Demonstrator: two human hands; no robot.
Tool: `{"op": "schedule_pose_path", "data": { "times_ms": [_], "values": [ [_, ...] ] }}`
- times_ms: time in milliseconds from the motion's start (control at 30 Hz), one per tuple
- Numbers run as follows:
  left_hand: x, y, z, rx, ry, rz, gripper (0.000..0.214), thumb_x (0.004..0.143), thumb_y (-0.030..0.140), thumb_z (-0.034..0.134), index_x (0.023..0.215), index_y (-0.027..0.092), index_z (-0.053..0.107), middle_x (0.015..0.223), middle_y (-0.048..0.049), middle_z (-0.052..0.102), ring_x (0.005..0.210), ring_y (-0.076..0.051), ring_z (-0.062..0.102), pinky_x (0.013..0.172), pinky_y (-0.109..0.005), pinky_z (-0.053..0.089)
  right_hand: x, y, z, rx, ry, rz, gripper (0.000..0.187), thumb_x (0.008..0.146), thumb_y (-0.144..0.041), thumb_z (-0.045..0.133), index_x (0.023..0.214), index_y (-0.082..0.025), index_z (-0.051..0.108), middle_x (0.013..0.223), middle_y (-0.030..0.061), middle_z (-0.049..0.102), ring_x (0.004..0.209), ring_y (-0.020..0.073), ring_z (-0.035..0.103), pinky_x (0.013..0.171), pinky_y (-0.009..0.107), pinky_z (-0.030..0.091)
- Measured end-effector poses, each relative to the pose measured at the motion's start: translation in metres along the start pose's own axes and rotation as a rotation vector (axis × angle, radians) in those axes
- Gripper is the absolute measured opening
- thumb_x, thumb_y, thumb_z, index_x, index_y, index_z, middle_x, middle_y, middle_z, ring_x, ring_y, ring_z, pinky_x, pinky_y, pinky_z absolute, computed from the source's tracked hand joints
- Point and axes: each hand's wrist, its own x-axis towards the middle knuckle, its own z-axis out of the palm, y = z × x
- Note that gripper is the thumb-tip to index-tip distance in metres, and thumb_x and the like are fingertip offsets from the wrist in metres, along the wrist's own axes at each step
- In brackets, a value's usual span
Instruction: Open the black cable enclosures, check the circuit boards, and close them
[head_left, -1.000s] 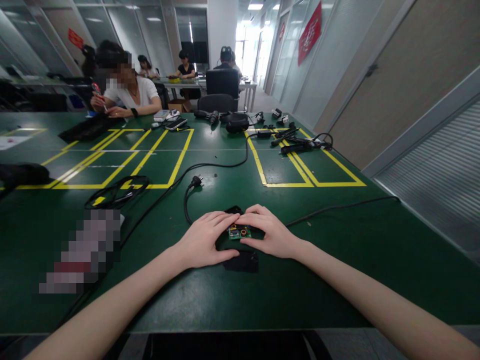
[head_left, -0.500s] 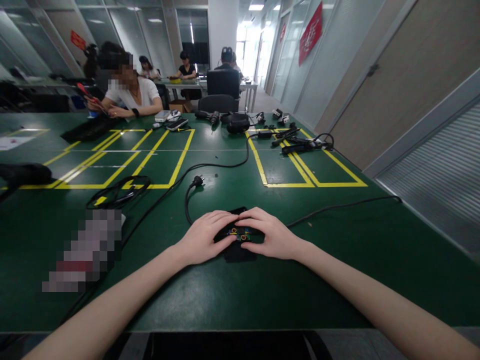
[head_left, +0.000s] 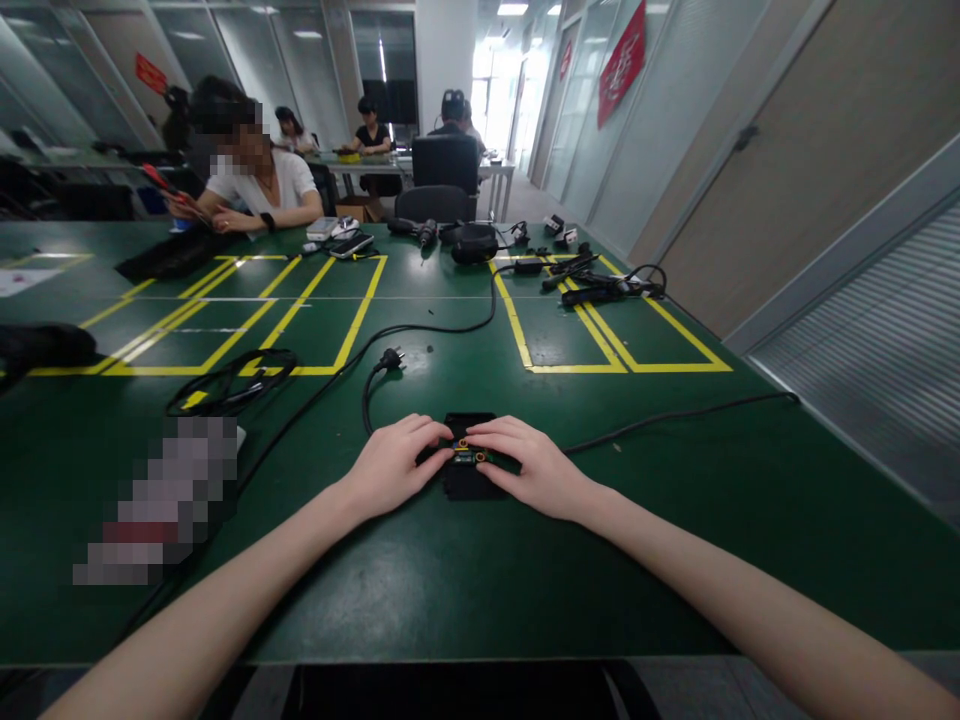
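Note:
A small circuit board (head_left: 465,457) with copper-coloured ring coils lies between my two hands, over a black plastic housing (head_left: 474,487) that is spread on the green table. My left hand (head_left: 396,462) pinches the board's left end with thumb and fingers. From the other side, my right hand (head_left: 536,465) grips its right end, fingertips close to the coils. One black cord runs out past my left hand to a plug (head_left: 391,359); another cord (head_left: 675,413) leads off to the right from behind my right hand. Parts of the board are hidden under my fingers.
At left lie a coiled black cable (head_left: 232,385) and a blurred-out item (head_left: 161,500). Yellow tape outlines mark the table (head_left: 360,600). A drill (head_left: 426,233), a black pouch-like item (head_left: 474,243) and several cables (head_left: 600,285) lie at the far side. A person (head_left: 259,185) sits across at left.
My hands have drawn slightly apart, the left one shifting left, so more of the circuit board and housing shows. The whole view has shifted slightly.

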Motion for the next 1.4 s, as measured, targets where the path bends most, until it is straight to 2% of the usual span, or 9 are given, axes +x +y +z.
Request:
{"op": "schedule_pose_path", "data": {
  "times_ms": [100, 200, 400, 533, 633, 733, 1000, 1233, 1400],
  "values": [
    [0.0, -0.003, 0.0, -0.041, 0.032, 0.023, 0.019, 0.106, 0.029, 0.055, 0.116, 0.022, 0.07, 0.096, -0.0036, 0.07, 0.09, -0.019, 0.066, 0.083, -0.03, 0.056, -0.002, 0.005, -0.006, -0.029, 0.059, -0.009, 0.031, 0.098, -0.022, 0.065, 0.128, -0.023, 0.07, 0.132, 0.0143, 0.071, 0.121, 0.0285, 0.068, 0.104, 0.05, 0.058],
    [0.001, -0.005, -0.002, -0.114, 0.1, 0.024, 0.021, 0.107, 0.03, 0.053, 0.114, 0.021, 0.071, 0.097, -0.0048, 0.07, 0.094, -0.02, 0.067, 0.085, -0.031, 0.055, -0.003, 0.013, -0.023, -0.073, 0.073, 0.01, 0.027, 0.095, -0.025, 0.067, 0.121, -0.021, 0.071, 0.124, 0.0139, 0.071, 0.116, 0.0282, 0.068, 0.099, 0.047, 0.059],
    [0.002, 0.001, -0.014, -0.25, 0.142, 0.013, 0.017, 0.103, 0.027, 0.059, 0.103, 0.018, 0.074, 0.093, -0.0052, 0.07, 0.085, -0.017, 0.067, 0.078, -0.028, 0.055, -0.007, 0.023, -0.048, -0.046, -0.112, 0.061, 0.015, 0.098, -0.023, 0.062, 0.106, -0.019, 0.074, 0.091, 0.0059, 0.076, 0.08, 0.0187, 0.071, 0.072, 0.031, 0.057],
    [0.002, 0.005, -0.021, -0.306, 0.113, 0.06, 0.016, 0.098, 0.021, 0.06, 0.094, 0.016, 0.074, 0.085, -0.004, 0.069, 0.076, -0.014, 0.065, 0.07, -0.025, 0.052, -0.008, 0.016, -0.049, 0.012, -0.088, 0.042, 0.015, 0.099, -0.026, 0.063, 0.1, -0.016, 0.076, 0.079, 0.0035, 0.072, 0.063, 0.013, 0.062, 0.058, 0.024, 0.048],
    [0.001, 0.006, -0.023, -0.332, 0.062, 0.1, 0.015, 0.093, 0.018, 0.059, 0.092, 0.015, 0.074, 0.084, -0.0041, 0.069, 0.075, -0.014, 0.065, 0.067, -0.023, 0.051, -0.007, 0.011, -0.047, 0.038, -0.078, -0.01, 0.015, 0.098, -0.025, 0.065, 0.096, -0.016, 0.076, 0.077, 0.0034, 0.073, 0.058, 0.011, 0.06, 0.056, 0.023, 0.046],
    [-0.001, 0.005, -0.021, -0.34, 0.01, 0.1, 0.015, 0.09, 0.017, 0.059, 0.093, 0.015, 0.074, 0.084, -0.0044, 0.069, 0.075, -0.014, 0.065, 0.067, -0.024, 0.051, -0.008, 0.009, -0.046, 0.051, -0.088, -0.036, 0.015, 0.098, -0.024, 0.065, 0.094, -0.016, 0.076, 0.076, 0.0037, 0.074, 0.056, 0.011, 0.059, 0.055, 0.023, 0.046],
    [-0.003, 0.002, -0.015, -0.368, -0.111, 0.054, 0.015, 0.085, 0.018, 0.061, 0.091, 0.016, 0.074, 0.084, -0.0042, 0.069, 0.073, -0.014, 0.063, 0.068, -0.024, 0.049, -0.011, 0.01, -0.044, 0.073, -0.184, 0.017, 0.015, 0.095, -0.025, 0.066, 0.093, -0.016, 0.078, 0.079, 0.0048, 0.076, 0.061, 0.0125, 0.064, 0.057, 0.023, 0.048],
    [-0.003, 0.003, -0.016, -0.382, -0.139, 0.049, 0.014, 0.084, 0.016, 0.061, 0.088, 0.016, 0.074, 0.08, -0.0027, 0.068, 0.07, -0.013, 0.062, 0.066, -0.023, 0.047, -0.01, 0.008, -0.043, 0.074, -0.173, -0.006, 0.015, 0.095, -0.024, 0.065, 0.09, -0.016, 0.077, 0.075, 0.0044, 0.075, 0.058, 0.0124, 0.063, 0.055, 0.023, 0.046],
    [-0.002, 0.004, -0.016, -0.373, -0.16, 0.023, 0.011, 0.082, 0.016, 0.064, 0.086, 0.016, 0.074, 0.075, 0.0002, 0.064, 0.064, -0.011, 0.058, 0.06, -0.021, 0.043, -0.01, 0.006, -0.042, 0.047, -0.217, 0.024, 0.015, 0.094, -0.024, 0.065, 0.09, -0.016, 0.077, 0.074, 0.0037, 0.074, 0.059, 0.0125, 0.063, 0.057, 0.023, 0.046]
  ]
}}
